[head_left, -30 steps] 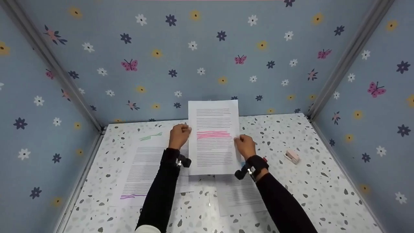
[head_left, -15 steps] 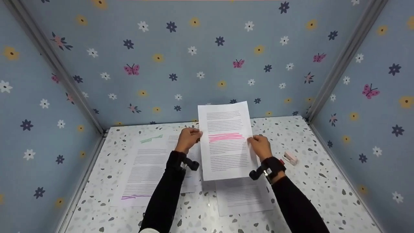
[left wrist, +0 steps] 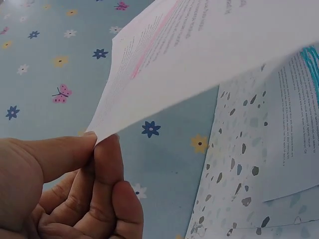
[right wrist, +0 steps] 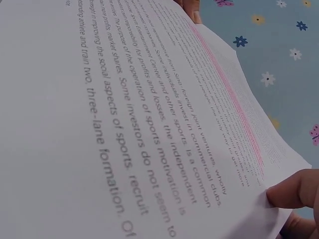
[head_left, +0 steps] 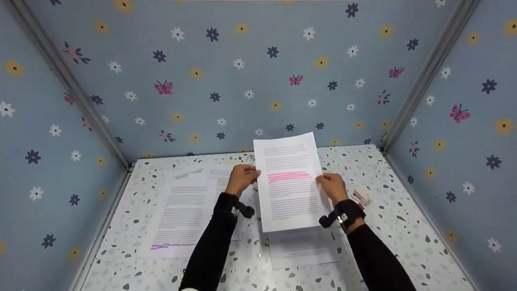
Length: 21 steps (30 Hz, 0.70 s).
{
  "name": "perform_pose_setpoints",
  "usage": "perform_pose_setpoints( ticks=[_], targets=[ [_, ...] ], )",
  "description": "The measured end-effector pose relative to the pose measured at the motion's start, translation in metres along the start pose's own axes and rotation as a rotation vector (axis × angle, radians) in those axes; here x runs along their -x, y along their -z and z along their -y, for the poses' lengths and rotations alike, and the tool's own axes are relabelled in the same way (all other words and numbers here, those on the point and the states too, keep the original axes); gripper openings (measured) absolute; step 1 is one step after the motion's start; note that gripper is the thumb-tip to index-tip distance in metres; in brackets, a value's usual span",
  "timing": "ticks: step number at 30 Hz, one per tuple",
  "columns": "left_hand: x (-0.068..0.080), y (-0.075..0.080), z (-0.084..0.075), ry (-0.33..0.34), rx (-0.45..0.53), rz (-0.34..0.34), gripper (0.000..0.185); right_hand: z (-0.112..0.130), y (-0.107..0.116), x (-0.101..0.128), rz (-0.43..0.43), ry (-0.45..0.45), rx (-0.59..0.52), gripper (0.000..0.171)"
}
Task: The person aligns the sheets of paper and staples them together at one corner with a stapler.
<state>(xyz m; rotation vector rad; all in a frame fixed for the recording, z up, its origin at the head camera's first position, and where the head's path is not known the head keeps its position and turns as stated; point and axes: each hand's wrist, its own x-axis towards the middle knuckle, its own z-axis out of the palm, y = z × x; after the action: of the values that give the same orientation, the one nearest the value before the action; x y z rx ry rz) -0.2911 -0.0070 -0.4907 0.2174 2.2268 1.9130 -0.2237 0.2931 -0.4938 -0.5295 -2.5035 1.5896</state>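
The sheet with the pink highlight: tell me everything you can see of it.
The sheet with the pink highlight is white printer paper with lines of black text and one pink band across its upper half. It is held up off the speckled table, upright and tilted slightly. The left hand pinches its left edge between thumb and fingers; the right hand grips its right edge. It bows slightly.

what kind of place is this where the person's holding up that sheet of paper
Probably a small staged booth rather than a real office: a speckled tabletop boxed in by flowered blue walls. Printed sheets lie on it, and both hands hold up a pink-marked sheet.
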Motion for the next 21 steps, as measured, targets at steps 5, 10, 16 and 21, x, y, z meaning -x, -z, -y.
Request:
perform_pose_setpoints(
  ticks=[5, 10, 16, 21],
  targets=[
    [0.006, -0.005, -0.001, 0.001, -0.001, 0.027, 0.037, -0.009, 0.003, 0.001, 0.001, 0.000, -0.004, 0.026],
    [0.007, -0.012, 0.002, 0.005, -0.015, 0.029, 0.037, -0.016, 0.006, 0.003, -0.004, -0.019, -0.006, 0.027],
    [0.009, -0.021, 0.017, -0.004, -0.007, 0.035, 0.037, -0.029, 0.008, 0.006, -0.006, -0.024, 0.022, 0.027],
    [0.014, -0.028, 0.032, 0.002, -0.036, 0.033, 0.037, -0.044, 0.006, 0.011, -0.001, -0.036, 0.040, 0.025]
  ],
)
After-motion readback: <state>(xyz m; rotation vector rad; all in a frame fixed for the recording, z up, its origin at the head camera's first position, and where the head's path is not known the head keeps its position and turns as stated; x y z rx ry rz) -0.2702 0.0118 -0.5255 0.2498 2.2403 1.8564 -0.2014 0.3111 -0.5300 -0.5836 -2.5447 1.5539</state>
